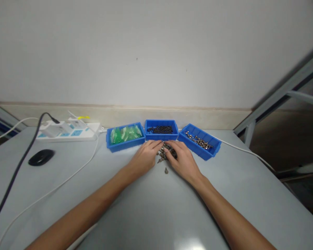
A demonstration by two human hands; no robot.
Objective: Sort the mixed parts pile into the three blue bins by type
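A small heap of metal screws (161, 154) lies on the grey table, partly covered by my hands. My left hand (146, 156) rests along the heap's left side, its fingers stretched toward the middle bin. On the other side, my right hand (182, 158) curves over the heap with thumb and fingers apart. The fingertips of both hands almost meet behind the screws. One loose screw (166, 171) lies by itself nearer to me. Straight behind the hands is a blue bin (161, 136) of dark screws; a second blue bin (198, 151) at the right contains shiny metal screws.
At the left, another blue bin (125, 146) has green and clear plastic packets in it. A white power strip (67, 137) with plugs stands against the wall. Near it are a black mouse (41, 157), a black cable (21, 161) and a white cable (59, 185).
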